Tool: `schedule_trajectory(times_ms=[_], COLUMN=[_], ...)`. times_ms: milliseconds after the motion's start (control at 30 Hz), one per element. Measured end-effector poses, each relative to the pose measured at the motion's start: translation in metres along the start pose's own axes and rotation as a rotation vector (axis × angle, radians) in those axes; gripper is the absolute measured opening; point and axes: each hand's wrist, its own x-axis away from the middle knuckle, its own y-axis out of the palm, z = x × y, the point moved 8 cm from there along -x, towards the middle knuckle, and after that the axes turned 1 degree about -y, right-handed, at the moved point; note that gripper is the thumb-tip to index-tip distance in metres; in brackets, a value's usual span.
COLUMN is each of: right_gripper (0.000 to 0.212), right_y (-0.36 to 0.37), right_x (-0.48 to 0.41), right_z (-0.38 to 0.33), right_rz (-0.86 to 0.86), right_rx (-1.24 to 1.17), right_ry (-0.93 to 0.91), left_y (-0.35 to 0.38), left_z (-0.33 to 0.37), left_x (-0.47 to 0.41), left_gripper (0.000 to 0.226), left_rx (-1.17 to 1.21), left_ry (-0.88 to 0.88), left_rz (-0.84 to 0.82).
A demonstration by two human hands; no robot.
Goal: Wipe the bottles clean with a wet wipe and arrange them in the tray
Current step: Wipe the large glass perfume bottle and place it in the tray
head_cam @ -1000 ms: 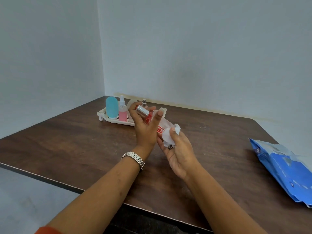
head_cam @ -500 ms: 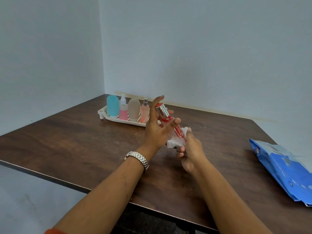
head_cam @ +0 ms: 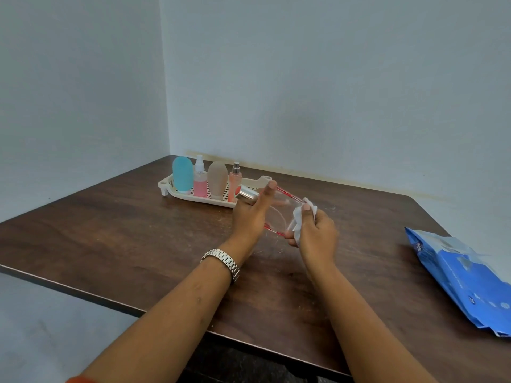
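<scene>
The held bottle (head_cam: 248, 195) carries red lettering, but its clear body is smeared by motion and none of it can be read. The blue pack of wipes (head_cam: 456, 280) lies flat near the right edge of the table (head_cam: 110, 244), well apart from the hands. It has a short white word printed sideways at its far end, too small to read with certainty.

The bottle is above the table, just in front of the tray (head_cam: 165, 186), with its silver cap pointing left. The left hand (head_cam: 250, 215) grips it near the cap, fingers wrapped around it with one finger raised. The right hand (head_cam: 315, 236) has its fingers closed on a crumpled white wipe (head_cam: 300, 219), pressed against the bottle's other end.

Four bottles stand upright in a row in the cream tray at the far left of the table: a blue bottle (head_cam: 182, 174), a pink spray bottle (head_cam: 200, 181), a beige bottle (head_cam: 217, 178) and a peach spray bottle (head_cam: 235, 178). The cap of the held bottle partly covers the foot of the peach one. A silver watch (head_cam: 222, 259) sits on the left wrist.
</scene>
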Motion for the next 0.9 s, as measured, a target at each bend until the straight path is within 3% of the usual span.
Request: schedule_trajectory(times_ms=[67,200,433,567,733,833,900], right_gripper=[0.038,0.041,0.037,0.048,0.054,0.058,0.06], right_y=[-0.004,0.0,0.011,0.019,0.039,0.043,0.048], right_x=[0.0,0.005,0.013,0.02,0.025,0.024,0.027], right_z=[-0.01,-0.022,-0.036,-0.044,-0.039,-0.035,-0.032], right_rz=[0.028,0.025,-0.016,-0.085,-0.3,-0.286,-0.275], right_rx=[0.179,0.402,0.521,0.561,0.708,0.852,0.978], right_ry=[-0.136,-0.336,-0.55,-0.619,-0.686,-0.728,-0.799], left_y=[0.001,0.0,0.001,0.008,0.005,-0.005,-0.014], left_z=[-0.002,-0.002,-0.004,-0.007,-0.017,-0.019,-0.02], left_x=[0.0,0.001,0.001,0.003,-0.003,-0.002,-0.003], left_gripper=[0.04,0.03,0.031,0.034,0.034,0.036,0.054], left_rx=[0.067,0.106,0.13,0.143,0.266,0.328,0.407], left_ry=[-0.039,-0.03,-0.048,-0.101,-0.211,-0.253,-0.283], left_rz=[-0.019,-0.004,-0.014,-0.053,-0.034,0.058,0.131])
